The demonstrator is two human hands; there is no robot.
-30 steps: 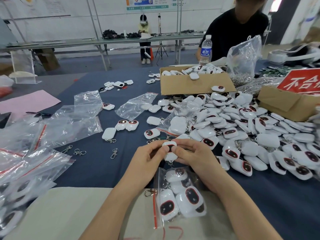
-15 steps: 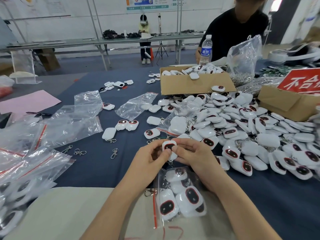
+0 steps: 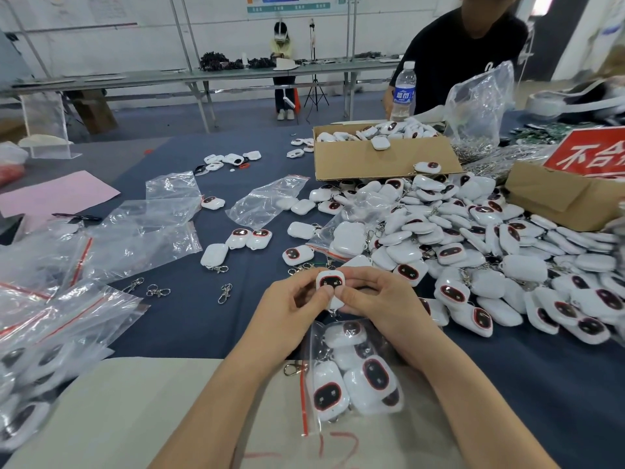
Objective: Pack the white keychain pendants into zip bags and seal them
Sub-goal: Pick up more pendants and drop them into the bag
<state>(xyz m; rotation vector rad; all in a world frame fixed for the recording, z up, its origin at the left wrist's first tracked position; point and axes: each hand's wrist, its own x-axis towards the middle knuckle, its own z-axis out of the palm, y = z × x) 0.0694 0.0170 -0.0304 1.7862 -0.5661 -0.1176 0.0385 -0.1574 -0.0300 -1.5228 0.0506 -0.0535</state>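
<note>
Nearest, at six o'clock, a zip bag (image 3: 351, 377) lies flat on a pale sheet (image 3: 135, 401). It already bulges with several white pendants, and its red-lined mouth faces nine o'clock, where a metal clasp (image 3: 292, 368) pokes out.

Just beyond it, the left hand (image 3: 291, 309) and right hand (image 3: 382, 299) meet above the blue surface (image 3: 189, 319). Both sets of fingers (image 3: 368, 279) are curled in and pinch one pendant (image 3: 329, 284) between them, dark face up.

Loose clasps (image 3: 225, 292) lie at nine o'clock, and empty zip bags (image 3: 135, 231) at ten. A big pile of pendants (image 3: 490, 248) spreads from two to three o'clock. Farthest, at one o'clock, stands a cardboard box (image 3: 382, 157) of more.

The risks, as I judge them:
- **Mouth:** the bag's mouth looks flattened, so the pendant may catch on the lip unless one hand lets go to open it.
- **Drop:** a one-handed grip on a smooth shell could slip and drop the pendant among the loose ones.
- **Seal:** the bag looks nearly full, so one more pendant, or that protruding clasp across the strip, could leave the seal gapped.
</note>
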